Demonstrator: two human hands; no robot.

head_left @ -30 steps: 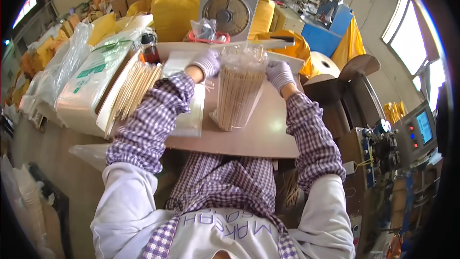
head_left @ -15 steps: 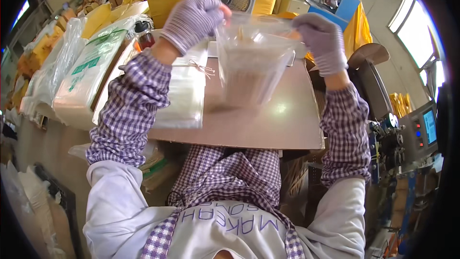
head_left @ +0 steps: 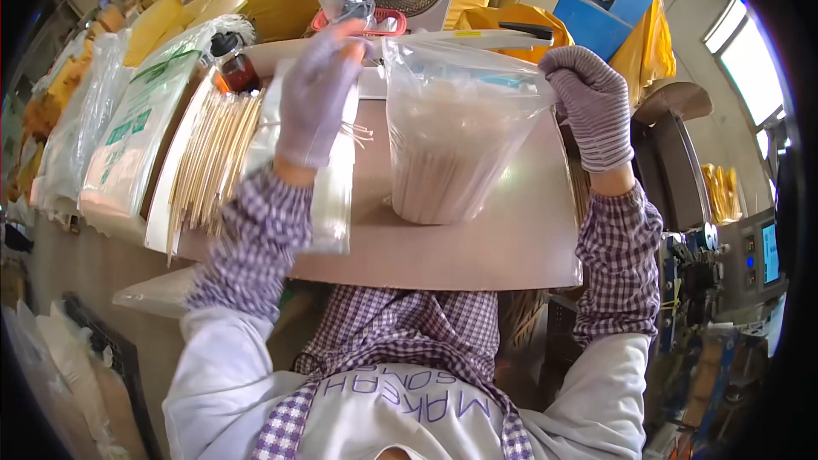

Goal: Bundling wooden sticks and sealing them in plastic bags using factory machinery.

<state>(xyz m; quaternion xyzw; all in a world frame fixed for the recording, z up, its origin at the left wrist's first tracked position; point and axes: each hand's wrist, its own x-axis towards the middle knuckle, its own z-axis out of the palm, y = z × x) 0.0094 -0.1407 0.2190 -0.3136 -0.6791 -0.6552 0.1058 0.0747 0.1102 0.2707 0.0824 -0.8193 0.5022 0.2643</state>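
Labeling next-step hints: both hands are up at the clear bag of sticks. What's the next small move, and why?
Probably lower the clear bag squarely onto the board and settle it. The left hand and right hand hold its open top edges, the bag is packed with upright sticks, and its base looks tilted.

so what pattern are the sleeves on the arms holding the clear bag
Purple and white check on the sleeves, shown best in the head view; gloved hands hold the clear bag of sticks.

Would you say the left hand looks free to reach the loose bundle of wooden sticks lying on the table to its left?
Probably yes. The left hand pinches only a top corner of the clear bag, and the wooden sticks lie uncovered just beside its forearm, with nothing between. It would have to let go of the bag, leaving the right hand holding alone.
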